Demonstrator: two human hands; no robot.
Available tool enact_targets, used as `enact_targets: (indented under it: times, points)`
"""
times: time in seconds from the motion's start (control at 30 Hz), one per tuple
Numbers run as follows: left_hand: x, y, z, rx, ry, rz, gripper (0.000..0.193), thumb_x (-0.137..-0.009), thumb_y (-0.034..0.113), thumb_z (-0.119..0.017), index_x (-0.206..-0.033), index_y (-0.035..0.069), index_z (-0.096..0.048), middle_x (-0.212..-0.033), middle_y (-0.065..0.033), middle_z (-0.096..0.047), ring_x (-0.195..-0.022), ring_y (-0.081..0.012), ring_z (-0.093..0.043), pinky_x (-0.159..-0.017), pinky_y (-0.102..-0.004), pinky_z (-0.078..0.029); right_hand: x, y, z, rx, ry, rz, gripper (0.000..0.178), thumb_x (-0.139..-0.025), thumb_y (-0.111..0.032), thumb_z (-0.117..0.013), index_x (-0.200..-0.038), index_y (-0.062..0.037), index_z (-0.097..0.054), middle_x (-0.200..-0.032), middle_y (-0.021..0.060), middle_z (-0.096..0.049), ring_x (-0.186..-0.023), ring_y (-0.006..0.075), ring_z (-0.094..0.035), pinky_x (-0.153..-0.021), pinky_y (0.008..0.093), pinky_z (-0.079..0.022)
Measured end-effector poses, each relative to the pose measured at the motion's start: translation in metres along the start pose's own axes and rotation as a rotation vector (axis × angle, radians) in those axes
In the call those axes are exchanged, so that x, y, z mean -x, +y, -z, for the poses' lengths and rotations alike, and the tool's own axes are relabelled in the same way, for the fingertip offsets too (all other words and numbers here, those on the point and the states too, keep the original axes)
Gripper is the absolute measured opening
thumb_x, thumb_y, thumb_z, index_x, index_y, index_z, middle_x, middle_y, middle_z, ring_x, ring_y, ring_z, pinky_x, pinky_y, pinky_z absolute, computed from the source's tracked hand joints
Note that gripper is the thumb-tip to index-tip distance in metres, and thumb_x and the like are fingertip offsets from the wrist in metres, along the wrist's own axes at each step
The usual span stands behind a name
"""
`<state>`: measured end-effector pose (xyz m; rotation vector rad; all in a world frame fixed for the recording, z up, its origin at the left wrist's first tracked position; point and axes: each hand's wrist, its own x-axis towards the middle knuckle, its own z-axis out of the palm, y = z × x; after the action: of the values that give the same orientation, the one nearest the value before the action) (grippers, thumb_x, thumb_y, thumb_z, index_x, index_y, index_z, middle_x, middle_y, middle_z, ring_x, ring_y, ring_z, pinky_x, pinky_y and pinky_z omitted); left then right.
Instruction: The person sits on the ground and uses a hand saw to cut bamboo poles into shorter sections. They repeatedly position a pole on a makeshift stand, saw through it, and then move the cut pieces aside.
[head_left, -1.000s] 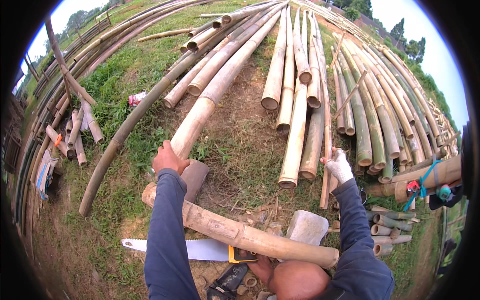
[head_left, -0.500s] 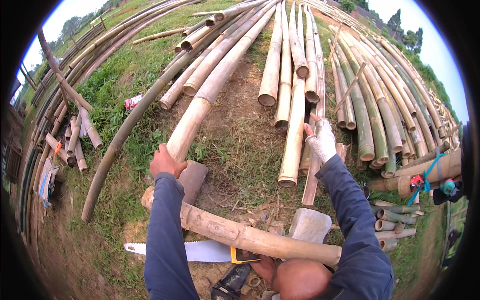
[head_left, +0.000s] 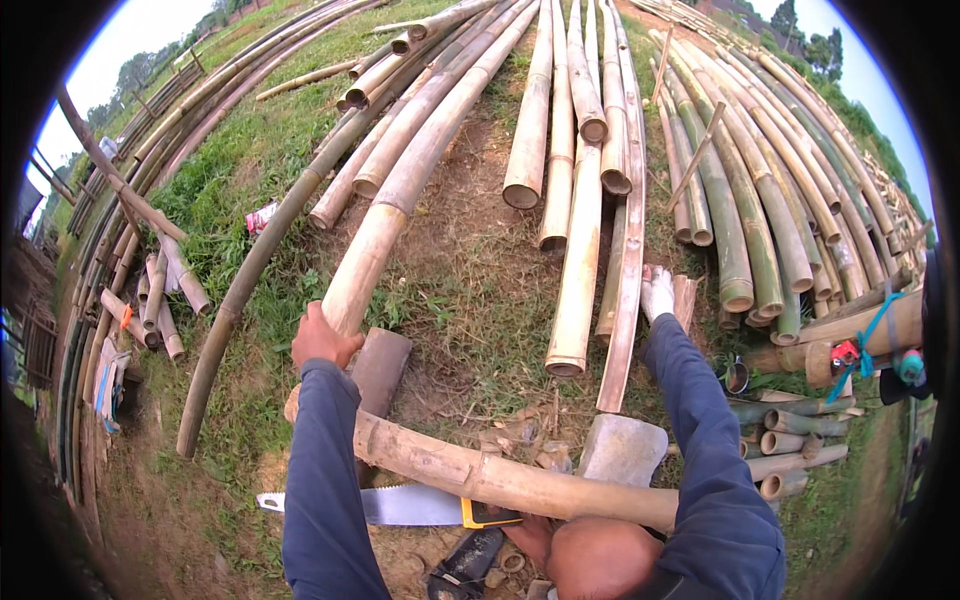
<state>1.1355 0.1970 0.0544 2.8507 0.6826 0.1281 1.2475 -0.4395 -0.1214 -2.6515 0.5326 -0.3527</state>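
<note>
My left hand [head_left: 326, 340] is closed around the near end of a long pale bamboo pole [head_left: 365, 265]. The white-gloved right hand [head_left: 657, 293] reaches down between a long split bamboo strip [head_left: 622, 335] and a short bamboo piece [head_left: 685, 300]; its fingers are mostly hidden, so its grip is unclear. Below both arms, a thick bamboo length [head_left: 520, 482] lies crosswise. Behind it stand a grey stone block [head_left: 622, 450] and a brown block [head_left: 382, 368]. A handsaw [head_left: 415, 505] with a yellow and black handle lies on the ground just in front of it.
Long bamboo poles [head_left: 740, 220] fan out at the right, with short offcuts [head_left: 790, 445] nearer. A greenish-brown pole [head_left: 230, 310] curves along the left. My bent knee [head_left: 605, 560] and a black sandal [head_left: 467, 562] are at the bottom. Blue cord [head_left: 882, 320] hangs at far right.
My right hand has moved down and slightly right, from raised with fingers apart to low beside the split strip. The left hand stays on the pole. The view has shifted slightly.
</note>
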Motion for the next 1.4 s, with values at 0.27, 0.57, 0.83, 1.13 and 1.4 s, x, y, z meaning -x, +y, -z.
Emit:
enact_targets:
  times: [0.27, 0.57, 0.83, 1.13, 1.4]
  points:
    - [-0.002, 0.001, -0.001, 0.000, -0.003, -0.008, 0.091, -0.063, 0.040, -0.096, -0.141, 0.014, -0.054, -0.128, -0.0143, -0.069, -0.115, -0.0364, -0.071, -0.099, -0.0497, -0.058, 0.008, 0.018, -0.046, 0.276, 0.203, 0.155, 0.050, -0.108, -0.035, -0.054, -0.152, -0.0122, -0.056, -0.156, 0.0179, -0.052, -0.156, 0.0403, -0.034, -0.127, 0.0529, -0.032]
    - [0.002, 0.002, -0.001, 0.012, 0.035, -0.001, 0.092, -0.063, 0.037, -0.096, -0.141, 0.013, -0.053, -0.132, -0.0156, -0.067, -0.117, -0.0383, -0.070, -0.100, -0.0502, -0.057, 0.010, 0.024, -0.053, 0.170, 0.196, 0.133, 0.045, -0.105, -0.025, -0.057, -0.148, -0.0147, -0.057, -0.154, 0.0156, -0.052, -0.156, 0.0383, -0.033, -0.127, 0.0540, -0.028]
    - [-0.002, -0.004, 0.002, -0.012, -0.020, -0.060, 0.089, -0.067, 0.048, -0.096, -0.134, 0.010, -0.051, -0.122, -0.0200, -0.069, -0.103, -0.0420, -0.074, -0.089, -0.0536, -0.060, -0.020, 0.053, -0.069, 0.162, 0.077, 0.040, 0.042, -0.107, -0.031, -0.052, -0.143, -0.0109, -0.057, -0.147, 0.0194, -0.054, -0.142, 0.0407, -0.046, -0.119, 0.0498, -0.040]
    - [-0.012, -0.026, 0.005, -0.052, 0.008, -0.310, 0.088, -0.071, 0.056, -0.093, -0.125, 0.000, -0.051, -0.102, -0.0211, -0.072, -0.083, -0.0379, -0.076, -0.073, -0.0484, -0.061, -0.047, -0.122, 0.115, 0.095, 0.498, 0.458, 0.037, -0.107, -0.015, -0.056, -0.141, -0.0001, -0.059, -0.123, 0.0218, -0.061, -0.113, 0.0367, -0.061, -0.102, 0.0450, -0.049]
    - [-0.017, -0.023, 0.013, 0.063, -0.118, -0.255, 0.084, -0.070, 0.043, -0.095, -0.128, 0.000, -0.051, -0.108, -0.0193, -0.066, -0.089, -0.0390, -0.074, -0.083, -0.0490, -0.057, -0.032, -0.421, -0.061, 0.052, -0.115, 0.824, 0.047, -0.096, -0.019, -0.069, -0.141, -0.0072, -0.060, -0.130, 0.0234, -0.061, -0.123, 0.0432, -0.061, -0.102, 0.0511, -0.052]
